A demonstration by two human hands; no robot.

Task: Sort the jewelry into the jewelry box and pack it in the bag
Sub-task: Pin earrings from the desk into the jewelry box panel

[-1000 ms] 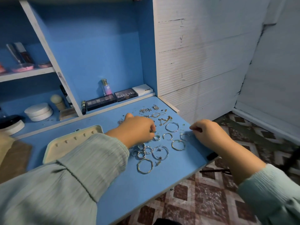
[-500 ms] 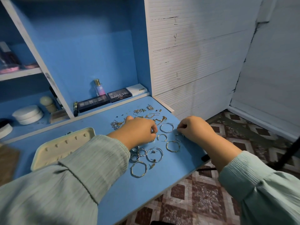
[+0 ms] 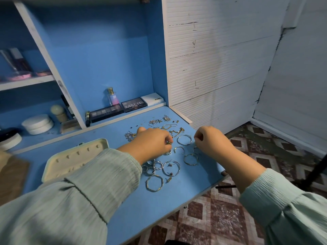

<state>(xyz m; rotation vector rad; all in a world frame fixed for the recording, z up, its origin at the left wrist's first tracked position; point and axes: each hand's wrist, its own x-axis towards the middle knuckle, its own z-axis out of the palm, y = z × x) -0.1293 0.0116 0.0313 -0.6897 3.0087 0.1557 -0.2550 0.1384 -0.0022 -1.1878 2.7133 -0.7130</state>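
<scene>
Head view: left hand (image 3: 152,144) pinching small ring (image 3: 169,143) above scattered jewelry (image 3: 170,167)

Desk front (image 3: 134,209) bare — bangles (image 3: 154,183) mid-desk

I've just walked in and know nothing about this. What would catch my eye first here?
Probably the scatter of silver and gold jewelry, mostly hoops and bangles, spread over the right end of the blue desk. Two bare hands work in it: the left hand pinches a small gold piece, the right hand is curled beside a bangle. To the left lies an open cream jewelry box, its slots apparently unfilled.
</scene>
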